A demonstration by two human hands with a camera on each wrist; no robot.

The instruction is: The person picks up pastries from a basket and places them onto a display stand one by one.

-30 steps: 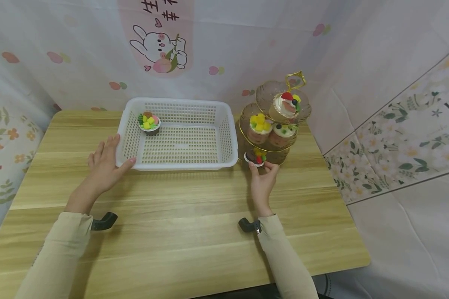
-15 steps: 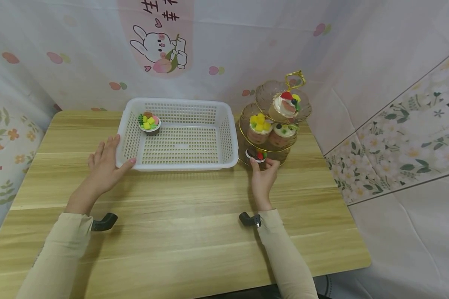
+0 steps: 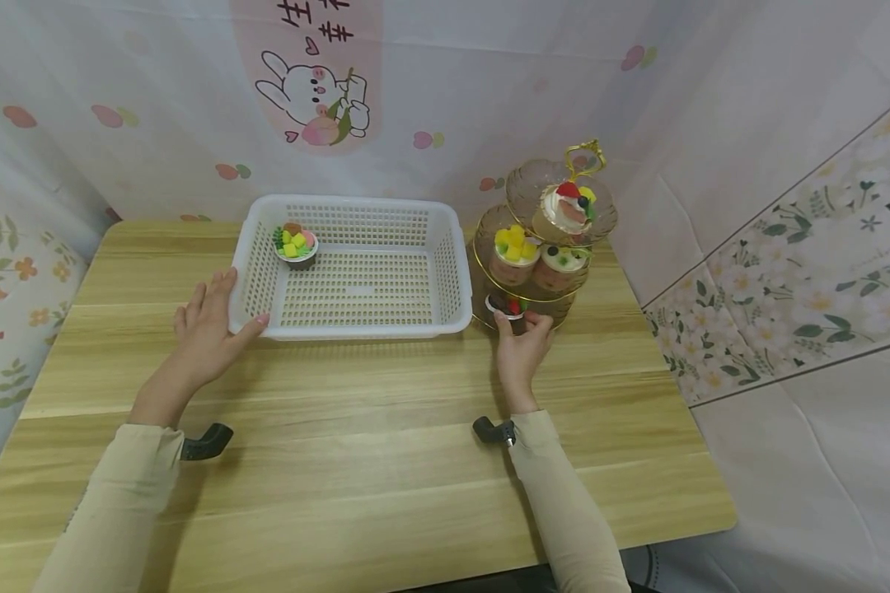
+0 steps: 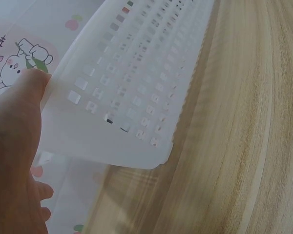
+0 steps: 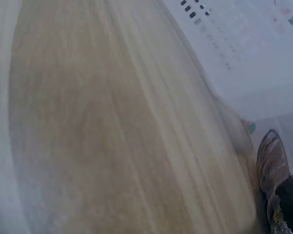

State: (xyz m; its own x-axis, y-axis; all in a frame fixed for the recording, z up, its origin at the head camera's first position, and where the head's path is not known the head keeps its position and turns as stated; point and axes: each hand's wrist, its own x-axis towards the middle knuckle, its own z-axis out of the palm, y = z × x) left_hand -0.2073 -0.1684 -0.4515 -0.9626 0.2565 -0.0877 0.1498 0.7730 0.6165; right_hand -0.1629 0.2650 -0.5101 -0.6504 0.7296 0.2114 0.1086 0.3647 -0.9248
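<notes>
In the head view my right hand (image 3: 522,354) pinches a small toy cupcake (image 3: 506,309) between thumb and fingers. The cupcake has a dark cup, a white rim and red and green topping, and sits at the lowest plate of a three-tier gold-rimmed stand (image 3: 482,288). My left hand (image 3: 209,325) rests spread on the near left corner of a white plastic basket (image 3: 352,332), thumb on the front rim, fingers along the left side. In the left wrist view that thumb lies on the basket's corner. Inside the basket stands another cupcake (image 3: 297,245) with yellow and green topping.
Higher on the stand are a yellow-topped dessert cup (image 3: 515,254), a green-topped one (image 3: 559,265) and a cream cupcake (image 3: 564,207) with red fruit. All stand on a wooden table (image 3: 356,428) against a printed curtain (image 3: 430,91).
My right hand, with the cupcake, has shifted slightly deeper under the stand's middle plate, then barely moves. The left hand and basket stay put.
</notes>
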